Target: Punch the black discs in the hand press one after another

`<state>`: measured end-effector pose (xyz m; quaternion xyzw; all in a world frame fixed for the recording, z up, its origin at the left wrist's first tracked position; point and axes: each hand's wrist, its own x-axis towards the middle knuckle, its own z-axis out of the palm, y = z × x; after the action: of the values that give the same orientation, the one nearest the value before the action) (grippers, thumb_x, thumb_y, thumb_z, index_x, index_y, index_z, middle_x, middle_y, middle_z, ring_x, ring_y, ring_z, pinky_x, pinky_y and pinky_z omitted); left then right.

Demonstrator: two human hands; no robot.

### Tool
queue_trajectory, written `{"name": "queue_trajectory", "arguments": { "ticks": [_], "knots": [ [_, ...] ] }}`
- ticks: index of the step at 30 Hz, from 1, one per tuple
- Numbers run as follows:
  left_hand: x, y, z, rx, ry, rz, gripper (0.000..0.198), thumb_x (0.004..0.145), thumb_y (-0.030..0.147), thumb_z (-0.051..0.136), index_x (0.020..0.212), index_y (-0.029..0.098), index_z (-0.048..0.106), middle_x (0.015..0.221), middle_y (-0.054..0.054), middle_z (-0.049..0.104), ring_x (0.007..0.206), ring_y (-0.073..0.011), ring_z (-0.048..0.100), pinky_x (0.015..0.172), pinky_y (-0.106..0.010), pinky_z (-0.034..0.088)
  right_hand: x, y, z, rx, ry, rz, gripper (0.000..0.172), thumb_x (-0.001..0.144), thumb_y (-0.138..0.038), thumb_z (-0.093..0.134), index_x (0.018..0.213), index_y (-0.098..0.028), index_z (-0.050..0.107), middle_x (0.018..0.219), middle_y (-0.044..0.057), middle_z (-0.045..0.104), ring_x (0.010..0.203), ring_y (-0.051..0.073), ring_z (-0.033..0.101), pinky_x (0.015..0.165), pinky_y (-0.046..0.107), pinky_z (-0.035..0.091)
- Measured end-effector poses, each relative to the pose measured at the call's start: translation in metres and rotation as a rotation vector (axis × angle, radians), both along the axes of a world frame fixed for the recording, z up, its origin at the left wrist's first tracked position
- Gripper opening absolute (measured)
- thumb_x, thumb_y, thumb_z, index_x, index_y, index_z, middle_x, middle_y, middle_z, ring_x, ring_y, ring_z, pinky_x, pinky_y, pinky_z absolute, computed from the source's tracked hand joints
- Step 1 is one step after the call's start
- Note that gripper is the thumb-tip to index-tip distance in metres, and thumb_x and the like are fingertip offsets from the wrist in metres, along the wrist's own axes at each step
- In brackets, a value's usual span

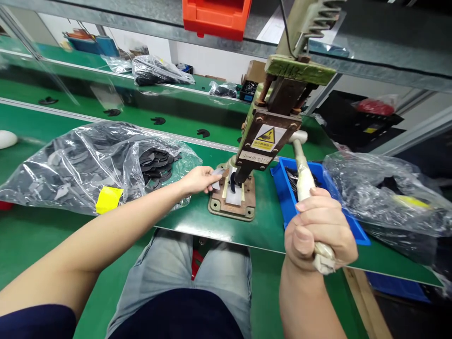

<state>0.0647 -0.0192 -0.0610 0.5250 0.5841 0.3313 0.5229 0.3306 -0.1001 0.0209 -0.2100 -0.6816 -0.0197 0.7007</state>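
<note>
A green hand press (271, 127) with a warning label stands on the green table. My right hand (321, 228) is wrapped round its long taped lever (304, 179), to the right of the press. Under the ram, a black curved piece (233, 182) lies over a pale plate (233, 197) on the press base (217, 205). At the left side of the base, my left hand (202, 180) pinches a thin grey piece (217, 178) between thumb and fingers. The ram hides part of the black piece.
Left lies a clear bag of dark curved pieces (67, 165) with a yellow label. A blue bin (282, 188) and another clear bag (388, 188) sit at the right. Dark pieces (158, 121) lie on the belt behind. A red bin (217, 19) is above.
</note>
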Motion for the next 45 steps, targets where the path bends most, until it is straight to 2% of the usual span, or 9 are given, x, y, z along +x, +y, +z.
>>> {"name": "queue_trajectory", "arguments": {
  "ticks": [5, 9, 12, 14, 18, 27, 33, 41, 45],
  "knots": [
    [0.026, -0.001, 0.012, -0.018, -0.203, -0.114, 0.029, 0.093, 0.04, 0.077, 0.092, 0.016, 0.061, 0.06, 0.0, 0.066, 0.046, -0.0094, 0.06, 0.047, -0.019, 0.046, 0.0, -0.001, 0.001, -0.013, -0.011, -0.008, 0.033, 0.087, -0.03, 0.071, 0.064, -0.023, 0.05, 0.061, -0.005, 0.058, 0.068, 0.016, 0.064, 0.091, 0.057, 0.056],
    [0.012, 0.009, 0.009, -0.028, -0.185, -0.067, 0.017, 0.1, 0.031, 0.067, 0.096, 0.015, 0.062, 0.065, 0.001, 0.064, 0.047, -0.0083, 0.058, 0.045, -0.019, 0.048, 0.002, -0.002, 0.001, -0.025, -0.032, -0.01, 0.033, 0.088, -0.033, 0.071, 0.065, -0.024, 0.05, 0.061, -0.005, 0.058, 0.069, 0.016, 0.065, 0.091, 0.057, 0.057],
    [0.0, 0.017, 0.006, -0.042, -0.113, -0.153, 0.014, 0.1, 0.027, 0.066, 0.096, 0.015, 0.062, 0.071, -0.001, 0.067, 0.05, -0.0087, 0.059, 0.045, -0.019, 0.046, 0.0, -0.001, 0.0, -0.018, 0.003, -0.03, 0.036, 0.088, -0.034, 0.072, 0.063, -0.023, 0.048, 0.061, -0.005, 0.057, 0.068, 0.016, 0.064, 0.091, 0.057, 0.057],
    [-0.002, 0.019, 0.006, -0.024, -0.063, -0.215, 0.016, 0.097, 0.027, 0.071, 0.094, 0.016, 0.061, 0.068, 0.0, 0.066, 0.05, -0.0094, 0.059, 0.045, -0.019, 0.045, -0.001, 0.0, 0.0, -0.015, 0.02, -0.035, 0.037, 0.088, -0.034, 0.072, 0.063, -0.023, 0.047, 0.061, -0.005, 0.056, 0.067, 0.016, 0.063, 0.091, 0.057, 0.057],
    [0.004, 0.021, 0.008, 0.036, -0.062, -0.23, 0.028, 0.087, 0.032, 0.082, 0.09, 0.017, 0.059, 0.065, 0.002, 0.064, 0.053, -0.0098, 0.058, 0.048, -0.02, 0.043, -0.002, 0.001, 0.0, 0.014, 0.014, -0.01, 0.034, 0.087, -0.031, 0.07, 0.063, -0.023, 0.048, 0.061, -0.005, 0.057, 0.067, 0.015, 0.063, 0.089, 0.056, 0.057],
    [0.005, 0.029, 0.01, 0.053, -0.089, -0.266, 0.041, 0.077, 0.047, 0.087, 0.08, 0.014, 0.063, 0.067, 0.001, 0.063, 0.056, -0.0078, 0.051, 0.051, -0.02, 0.037, 0.0, 0.0, -0.002, -0.003, 0.007, -0.017, 0.034, 0.089, -0.032, 0.069, 0.063, -0.023, 0.048, 0.062, -0.006, 0.057, 0.069, 0.015, 0.064, 0.09, 0.056, 0.057],
    [0.006, 0.03, 0.008, 0.035, -0.103, -0.235, 0.037, 0.077, 0.042, 0.088, 0.083, 0.014, 0.066, 0.072, -0.002, 0.069, 0.059, -0.0098, 0.06, 0.052, -0.02, 0.046, 0.0, -0.001, -0.002, -0.016, 0.024, -0.012, 0.034, 0.088, -0.033, 0.07, 0.063, -0.024, 0.049, 0.061, -0.005, 0.056, 0.069, 0.015, 0.064, 0.091, 0.055, 0.058],
    [0.012, 0.038, 0.012, -0.082, -0.016, -0.195, 0.026, 0.078, 0.029, 0.089, 0.077, 0.014, 0.067, 0.067, -0.001, 0.068, 0.053, -0.0098, 0.061, 0.046, -0.018, 0.049, 0.002, 0.002, -0.006, -0.026, 0.036, -0.054, 0.035, 0.087, -0.035, 0.07, 0.061, -0.024, 0.049, 0.059, -0.004, 0.054, 0.066, 0.016, 0.062, 0.088, 0.058, 0.057],
    [0.012, 0.043, 0.017, -0.235, -0.025, -0.222, 0.023, 0.082, 0.027, 0.087, 0.08, 0.014, 0.067, 0.066, -0.003, 0.07, 0.052, -0.0104, 0.065, 0.049, -0.018, 0.053, 0.002, 0.002, -0.011, -0.011, 0.041, -0.04, 0.039, 0.088, -0.038, 0.071, 0.06, -0.023, 0.048, 0.059, -0.005, 0.056, 0.066, 0.016, 0.062, 0.088, 0.057, 0.057]
  ]
}}
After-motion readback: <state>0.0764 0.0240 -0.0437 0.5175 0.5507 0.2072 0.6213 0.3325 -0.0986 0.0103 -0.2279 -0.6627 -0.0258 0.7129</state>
